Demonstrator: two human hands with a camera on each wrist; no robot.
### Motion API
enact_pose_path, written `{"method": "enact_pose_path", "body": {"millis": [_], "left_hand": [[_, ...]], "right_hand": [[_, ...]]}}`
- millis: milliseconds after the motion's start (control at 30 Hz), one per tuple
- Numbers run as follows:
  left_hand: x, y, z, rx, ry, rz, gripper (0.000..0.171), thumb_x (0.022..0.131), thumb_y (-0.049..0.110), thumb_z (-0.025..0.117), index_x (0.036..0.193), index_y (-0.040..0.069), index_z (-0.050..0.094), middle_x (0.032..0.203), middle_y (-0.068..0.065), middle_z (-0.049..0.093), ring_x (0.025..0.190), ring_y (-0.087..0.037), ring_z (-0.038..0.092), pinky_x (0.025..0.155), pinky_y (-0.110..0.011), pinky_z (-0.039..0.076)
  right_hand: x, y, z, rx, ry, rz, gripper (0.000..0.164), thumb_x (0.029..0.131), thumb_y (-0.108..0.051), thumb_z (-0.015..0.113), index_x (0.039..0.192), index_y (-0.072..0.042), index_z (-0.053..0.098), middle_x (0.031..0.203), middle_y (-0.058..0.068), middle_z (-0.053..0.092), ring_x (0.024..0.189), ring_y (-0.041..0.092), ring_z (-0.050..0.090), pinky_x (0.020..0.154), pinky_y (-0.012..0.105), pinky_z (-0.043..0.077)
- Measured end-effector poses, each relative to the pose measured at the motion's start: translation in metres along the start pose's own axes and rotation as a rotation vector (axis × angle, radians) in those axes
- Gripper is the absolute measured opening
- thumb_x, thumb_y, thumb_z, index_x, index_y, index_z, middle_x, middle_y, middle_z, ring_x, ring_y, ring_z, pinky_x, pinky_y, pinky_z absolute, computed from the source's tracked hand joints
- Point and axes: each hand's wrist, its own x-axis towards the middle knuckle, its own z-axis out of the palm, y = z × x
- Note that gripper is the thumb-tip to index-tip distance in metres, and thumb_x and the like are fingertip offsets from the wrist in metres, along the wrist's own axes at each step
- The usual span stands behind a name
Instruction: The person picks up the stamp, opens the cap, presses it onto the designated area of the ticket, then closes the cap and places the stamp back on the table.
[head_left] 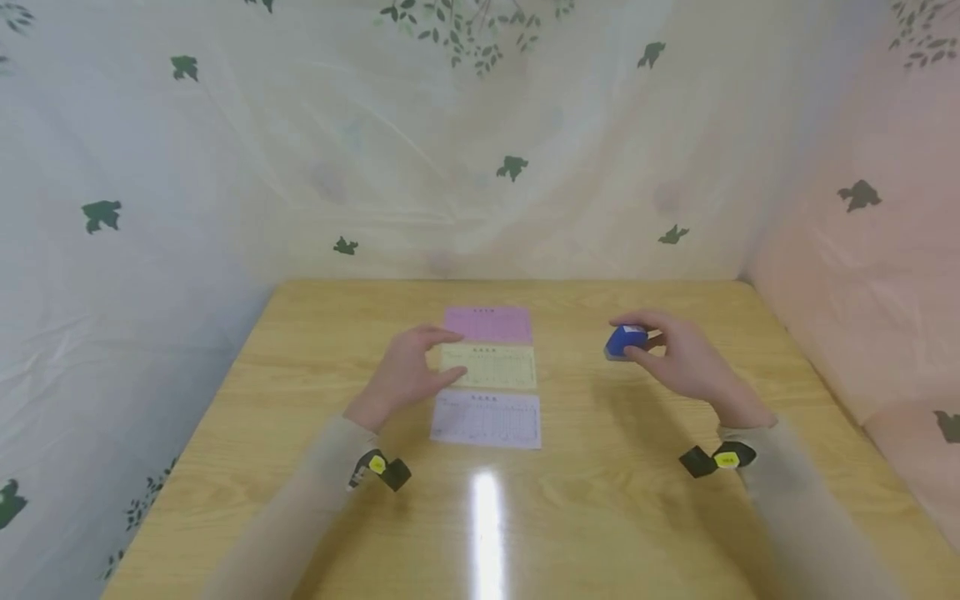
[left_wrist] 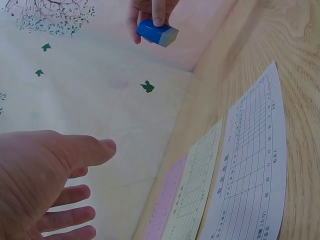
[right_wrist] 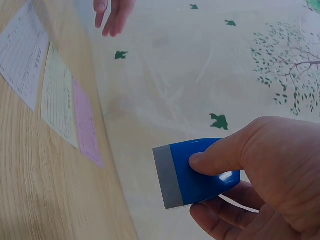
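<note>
My right hand pinches a blue stamp with a grey end between thumb and fingers, held above the right part of the table. In the right wrist view the grey end points left, toward the papers. Three printed receipt forms lie in a column at mid-table: a pink form at the back, a pale yellow form in the middle, a white form in front. My left hand hovers at their left side, thumb and fingers apart, holding nothing. Whether its fingertips touch the forms cannot be told.
The wooden table is bounded at the back by a cloth wall with green leaf and bird prints. A pinkish cloth hangs along the right side. A bright light reflection shows on the front of the tabletop.
</note>
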Motion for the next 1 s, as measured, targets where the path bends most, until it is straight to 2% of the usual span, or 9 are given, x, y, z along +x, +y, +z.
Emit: {"method": "enact_pose_path", "body": {"millis": [67,200,267,400,500,733,1000], "left_hand": [[-0.001,-0.002,-0.002,0.004,0.004,-0.005,0.055,0.090,0.026,0.086,0.137,0.005,0.069,0.143,-0.017,0.068,0.138,-0.039,0.061,0.123,-0.059,0.044],[0.000,-0.005,-0.005,0.012,0.003,-0.011,0.053,0.090,0.026,0.086,0.136,0.005,0.069,0.143,-0.016,0.069,0.140,-0.039,0.060,0.124,-0.058,0.044],[0.000,-0.006,-0.007,0.017,-0.004,-0.014,0.052,0.091,0.026,0.085,0.136,0.006,0.070,0.144,-0.016,0.069,0.140,-0.038,0.060,0.125,-0.058,0.042],[0.001,-0.008,-0.011,0.027,0.001,-0.009,0.052,0.090,0.026,0.085,0.135,0.005,0.070,0.143,-0.016,0.069,0.140,-0.039,0.060,0.124,-0.059,0.043],[0.000,-0.011,-0.012,0.034,0.011,-0.012,0.052,0.090,0.026,0.085,0.136,0.006,0.070,0.144,-0.017,0.068,0.138,-0.040,0.061,0.122,-0.060,0.045],[-0.006,-0.019,-0.011,0.027,0.008,-0.056,0.052,0.090,0.026,0.085,0.136,0.007,0.070,0.145,-0.017,0.067,0.138,-0.040,0.060,0.122,-0.059,0.045],[-0.008,-0.022,-0.014,0.049,0.009,-0.060,0.050,0.091,0.028,0.085,0.134,0.007,0.071,0.142,-0.016,0.069,0.138,-0.040,0.061,0.122,-0.060,0.045]], "right_hand": [[0.001,0.005,-0.002,-0.011,0.004,0.012,0.041,0.097,0.000,0.073,0.136,-0.009,0.069,0.137,0.019,0.069,0.113,0.034,0.071,0.086,0.031,0.065],[0.001,0.014,-0.007,-0.020,0.003,0.062,0.040,0.098,0.000,0.072,0.136,-0.009,0.068,0.138,0.021,0.068,0.115,0.039,0.071,0.085,0.018,0.060],[0.001,0.017,-0.008,-0.020,0.003,0.082,0.039,0.098,-0.001,0.072,0.136,-0.008,0.068,0.137,0.022,0.068,0.115,0.041,0.070,0.086,0.021,0.062],[0.002,0.023,-0.010,-0.015,0.000,0.102,0.037,0.099,-0.002,0.071,0.135,-0.006,0.068,0.134,0.023,0.069,0.116,0.042,0.068,0.089,0.043,0.065],[0.003,0.027,-0.009,-0.017,-0.007,0.112,0.035,0.098,-0.002,0.072,0.133,-0.005,0.068,0.133,0.023,0.069,0.116,0.041,0.068,0.090,0.051,0.064],[0.003,0.038,-0.004,-0.033,-0.035,0.120,0.034,0.098,0.000,0.071,0.131,-0.004,0.069,0.132,0.023,0.069,0.116,0.042,0.068,0.091,0.056,0.063],[0.005,0.044,0.000,-0.023,-0.087,0.167,0.034,0.097,0.001,0.070,0.131,-0.001,0.068,0.131,0.026,0.068,0.116,0.043,0.067,0.091,0.052,0.063]]}}
